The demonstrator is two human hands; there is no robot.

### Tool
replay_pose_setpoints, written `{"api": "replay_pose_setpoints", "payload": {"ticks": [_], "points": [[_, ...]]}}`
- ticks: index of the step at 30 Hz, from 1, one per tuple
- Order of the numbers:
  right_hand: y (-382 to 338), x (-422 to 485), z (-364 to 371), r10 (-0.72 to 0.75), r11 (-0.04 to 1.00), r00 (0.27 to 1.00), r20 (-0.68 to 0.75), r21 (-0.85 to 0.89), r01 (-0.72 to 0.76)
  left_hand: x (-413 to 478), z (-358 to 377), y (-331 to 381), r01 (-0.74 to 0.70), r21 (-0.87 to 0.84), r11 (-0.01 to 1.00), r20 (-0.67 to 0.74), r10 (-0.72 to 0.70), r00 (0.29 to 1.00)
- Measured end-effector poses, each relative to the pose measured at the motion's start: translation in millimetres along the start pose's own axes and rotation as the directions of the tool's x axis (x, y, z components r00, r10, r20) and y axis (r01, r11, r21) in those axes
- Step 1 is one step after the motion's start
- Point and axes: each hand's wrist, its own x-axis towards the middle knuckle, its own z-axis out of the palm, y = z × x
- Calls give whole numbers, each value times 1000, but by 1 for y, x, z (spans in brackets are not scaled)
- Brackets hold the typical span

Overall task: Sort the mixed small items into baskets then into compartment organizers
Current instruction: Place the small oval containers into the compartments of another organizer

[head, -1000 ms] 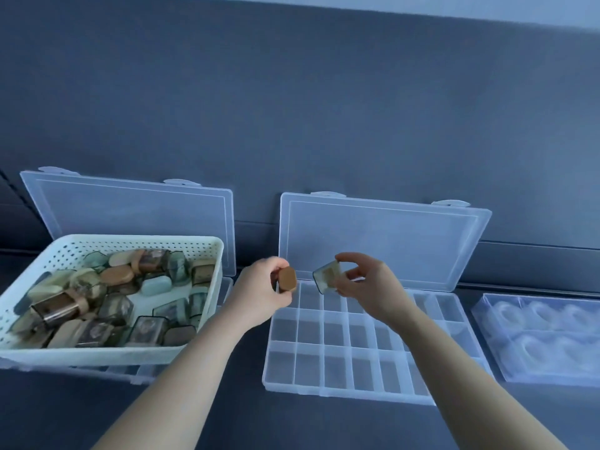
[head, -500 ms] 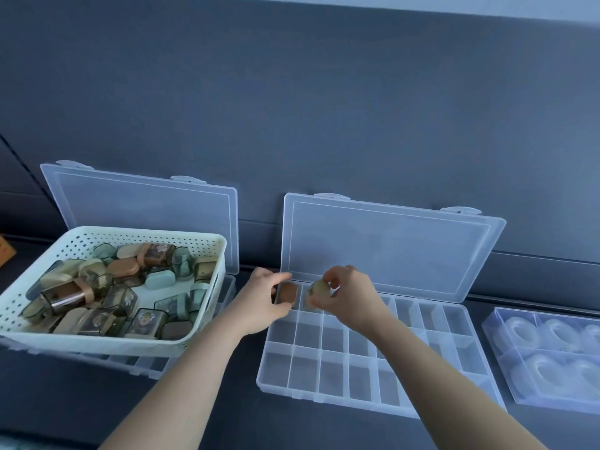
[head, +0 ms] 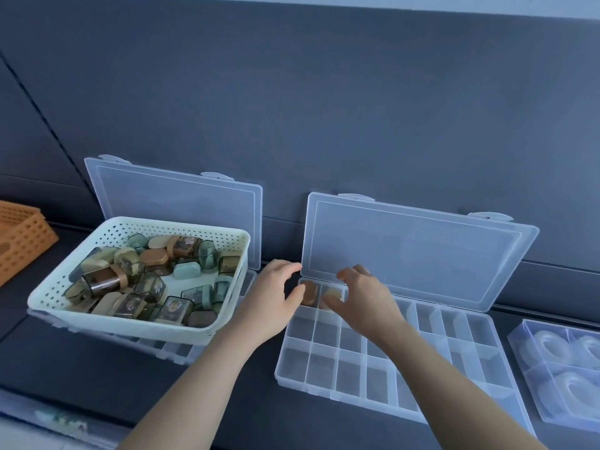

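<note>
A second ago both hands were raised above the clear compartment organizer (head: 352, 373), each pinching one small piece. Now both have come down to its back left corner and the pieces lie inside. The brown piece (head: 311, 293) sits in the rearmost left compartment, and the beige piece (head: 336, 293) sits in the compartment just to its right. The view has also swung left, so the corner of an orange basket (head: 22, 235) now shows at the left edge.

The left hand (head: 272, 300) reaches in from the left, palm turned inward. Its fingers are spread and relaxed and its thumb tip is right beside the brown piece, gripping nothing. The right hand (head: 367, 303) hovers low over the beige piece with its fingers loosely bent and its thumb stretched across the piece's near edge. Whether the thumb touches cannot be told, but nothing is pinched.

The organizer's lid (head: 415, 251) stands open against the dark grey backrest. To the left, a white perforated basket (head: 130, 326) full of mixed small items (head: 146, 280) rests on a second open organizer. A clear box of tape rolls (head: 552, 352) sits at the far right
</note>
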Motion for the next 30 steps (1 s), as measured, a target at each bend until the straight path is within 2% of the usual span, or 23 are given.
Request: {"api": "replay_pose_setpoints", "payload": {"ticks": [4, 7, 13, 17, 19, 22, 25, 30], "points": [[-28, 2, -16, -138, 986, 985, -108, 78, 147, -4, -49, 12, -84, 85, 993, -74, 90, 993], [-63, 7, -22, -212, 960, 967, -141, 154, 233, -7, -101, -4, -62, 196, 979, -122, 87, 989], [-135, 22, -12, -302, 916, 947, -105, 243, 319, -9, -194, -88, 167, 381, 909, -88, -144, 986], [-177, 36, 7, -292, 912, 955, -45, 289, 292, -9, -224, -130, 240, 443, 864, 76, -303, 950], [-193, 43, 18, -289, 919, 957, -8, 279, 280, -6, -227, -143, 219, 432, 875, 128, -300, 945], [-209, 53, 32, -249, 952, 968, 40, 195, 236, -2, -228, -155, 179, 372, 911, 133, -243, 961], [-217, 64, 45, -197, 979, 979, 44, 64, 194, -1, -229, -160, 181, 238, 954, 112, -212, 971], [-226, 73, 61, -257, 964, 963, 85, -52, 262, -8, -239, -163, 187, -51, 981, 39, -185, 982]]}}
